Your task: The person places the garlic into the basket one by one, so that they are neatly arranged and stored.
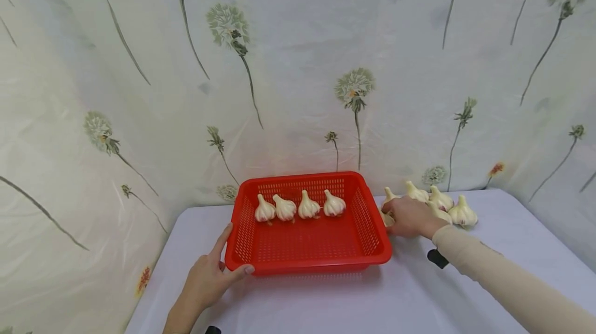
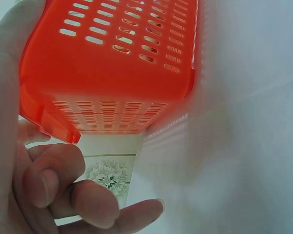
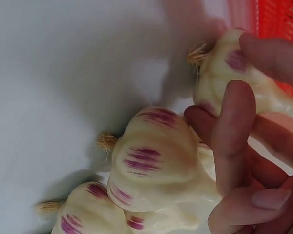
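Observation:
A red plastic basket (image 1: pixel 307 267) with perforated walls stands on the table. Inside it, several garlic bulbs, one of them a leftmost bulb (image 1: pixel 265 210), form a row toward the back. My left hand (image 1: pixel 205 277) holds the basket's front left corner, thumb and index finger on the rim; its other fingers are curled below the rim in the left wrist view. Just outside the basket's right wall, my right hand (image 1: pixel 412 216) pinches a garlic bulb (image 3: pixel 224 73) between thumb and fingers. The hand partly hides this bulb in the head view.
More garlic bulbs (image 1: pixel 463 213) lie grouped to the right of the basket, close to the right hand; one bulb (image 3: pixel 156 151) shows purple streaks and a root tuft. The white table (image 1: pixel 326 303) meets a dandelion-patterned sheet (image 1: pixel 298 91) behind the basket.

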The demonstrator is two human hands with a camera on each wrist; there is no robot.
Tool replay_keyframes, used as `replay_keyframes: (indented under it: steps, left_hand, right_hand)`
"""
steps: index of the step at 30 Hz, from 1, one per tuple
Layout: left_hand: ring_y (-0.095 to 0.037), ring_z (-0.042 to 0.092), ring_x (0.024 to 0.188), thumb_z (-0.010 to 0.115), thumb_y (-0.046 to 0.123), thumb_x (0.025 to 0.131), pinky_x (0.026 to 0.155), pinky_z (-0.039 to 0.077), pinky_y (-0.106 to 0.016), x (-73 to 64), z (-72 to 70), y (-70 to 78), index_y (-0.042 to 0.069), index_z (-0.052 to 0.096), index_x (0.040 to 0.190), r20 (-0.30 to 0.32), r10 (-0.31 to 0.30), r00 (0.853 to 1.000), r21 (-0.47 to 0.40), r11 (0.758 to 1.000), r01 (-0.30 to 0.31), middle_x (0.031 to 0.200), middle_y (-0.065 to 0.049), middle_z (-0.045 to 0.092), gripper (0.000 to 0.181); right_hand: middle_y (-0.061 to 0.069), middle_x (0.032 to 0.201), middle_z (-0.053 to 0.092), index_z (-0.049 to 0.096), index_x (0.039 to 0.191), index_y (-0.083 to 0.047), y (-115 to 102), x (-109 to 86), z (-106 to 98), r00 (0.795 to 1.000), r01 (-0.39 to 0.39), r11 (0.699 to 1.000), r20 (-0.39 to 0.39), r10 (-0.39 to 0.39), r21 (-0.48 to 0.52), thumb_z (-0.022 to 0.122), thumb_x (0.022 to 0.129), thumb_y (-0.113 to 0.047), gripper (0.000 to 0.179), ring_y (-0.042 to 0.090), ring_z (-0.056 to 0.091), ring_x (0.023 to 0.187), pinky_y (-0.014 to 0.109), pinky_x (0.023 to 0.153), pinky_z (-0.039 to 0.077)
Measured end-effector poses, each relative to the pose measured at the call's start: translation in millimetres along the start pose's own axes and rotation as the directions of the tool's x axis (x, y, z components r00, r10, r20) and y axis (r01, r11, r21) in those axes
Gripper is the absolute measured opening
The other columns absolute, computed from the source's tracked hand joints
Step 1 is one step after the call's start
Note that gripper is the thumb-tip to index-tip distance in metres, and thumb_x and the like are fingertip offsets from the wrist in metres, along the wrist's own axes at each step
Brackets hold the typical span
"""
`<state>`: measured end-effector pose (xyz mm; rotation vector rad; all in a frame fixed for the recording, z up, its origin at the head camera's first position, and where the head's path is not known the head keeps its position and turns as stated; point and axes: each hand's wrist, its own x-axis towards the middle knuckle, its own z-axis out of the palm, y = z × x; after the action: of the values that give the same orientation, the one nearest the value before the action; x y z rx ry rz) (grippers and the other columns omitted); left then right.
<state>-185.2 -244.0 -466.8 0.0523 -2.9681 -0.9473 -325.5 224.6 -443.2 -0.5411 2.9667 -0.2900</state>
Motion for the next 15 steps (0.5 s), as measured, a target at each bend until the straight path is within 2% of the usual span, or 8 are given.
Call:
replay_keyframes:
  steps: [3, 9, 15]
  left_hand:
    - [-0.013, 0.043, 0.053, 0.069, 0.078, 0.069, 0.047, 0.030, -0.026, -0.2, 0.0, 1.2, 0.045, 0.019, 0.155, 0.003, -0.005, 1.000, -0.002, 1.000, 0.005, 0.054, 0.001, 0.049, 0.105]
    - [-0.014, 0.043, 0.055, 0.069, 0.077, 0.069, 0.047, 0.030, -0.026, -0.6, -0.8, 3.6, 0.044, 0.020, 0.155, 0.008, -0.016, 1.000, 0.000, 1.000, 0.016, 0.056, 0.000, 0.049, 0.105]
    - [-0.014, 0.043, 0.055, 0.068, 0.078, 0.069, 0.047, 0.031, -0.026, -0.9, -1.1, 3.8, 0.043, 0.020, 0.155, 0.011, -0.021, 1.000, -0.001, 1.000, 0.021, 0.058, 0.000, 0.049, 0.105]
  right_hand:
    - [0.001, 0.089, 0.070, 0.071, 0.112, -0.009, 0.6, 0.4, -1.9, 1.000, -0.010, 1.000, 0.011, 0.010, 0.002, 0.081, 0.074, -0.042, 0.051, 0.015, 0.057, 0.073, 0.033, 0.062, 0.049]
    - [-0.001, 0.085, 0.067, 0.072, 0.111, -0.012, 3.9, 4.1, -0.9, 1.000, -0.024, 1.000, 0.020, 0.024, -0.011, 0.081, 0.073, -0.045, 0.051, 0.016, 0.056, 0.073, 0.035, 0.062, 0.048]
    - [-0.001, 0.090, 0.068, 0.072, 0.110, -0.014, 9.6, 5.7, 1.2, 1.000, 0.009, 1.000, 0.018, -0.008, -0.013, 0.080, 0.073, -0.051, 0.054, 0.015, 0.057, 0.075, 0.037, 0.066, 0.050]
